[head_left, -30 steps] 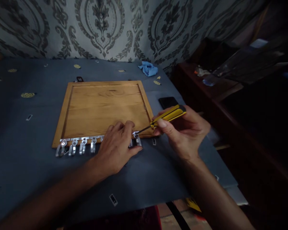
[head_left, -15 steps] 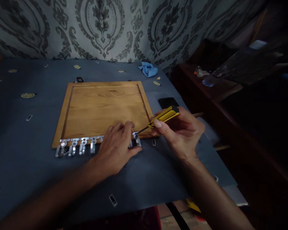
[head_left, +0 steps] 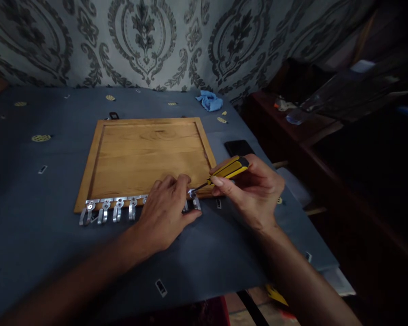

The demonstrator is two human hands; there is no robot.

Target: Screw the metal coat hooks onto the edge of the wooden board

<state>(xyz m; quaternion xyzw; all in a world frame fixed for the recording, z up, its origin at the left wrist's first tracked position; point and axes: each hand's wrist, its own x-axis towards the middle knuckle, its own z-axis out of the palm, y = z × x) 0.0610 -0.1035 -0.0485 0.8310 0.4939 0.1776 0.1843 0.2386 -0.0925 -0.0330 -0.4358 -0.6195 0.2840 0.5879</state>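
Clock reference: centred on the wooden panel (head_left: 149,154), with 12 o'clock toward the patterned backdrop (head_left: 143,36). Laid flat on the blue-grey tablecloth (head_left: 54,213), raised border up, presumably for even support under downward load. Positioned along the 6 o'clock edge: a metal hook strip (head_left: 119,204), with hooks out past the wood, apparently for clearance below the mounting plate.

Left hand (head_left: 163,212), at 5 o'clock: part-curled, across the hook strip, with fingers over the top and thumb against the end hook (head_left: 196,202). Likely function: to brace the strip against the edge and resist sideways slip under the tool. Pressure: not possible to judge. Under the palm: hidden.

Right hand (head_left: 255,194), between 3 and 4 o'clock: closed on a yellow-and-black screwdriver (head_left: 228,170), with thumb forward near the shaft, probably for aim and fine turning. Inclined, butt toward 2 o'clock and tip toward 8 o'clock, at the end hook's mount; perhaps so angled for reach past the left fingers. Seating of the tip in a screw: too small to confirm.

Set off from the hook strip, seemingly to avoid obstruction: black flat object (head_left: 238,147) near 3 o'clock, crumpled blue rag (head_left: 209,101) between 1 and 2 o'clock, dark ring-shaped item (head_left: 113,115) at 11 o'clock, just beyond the border.
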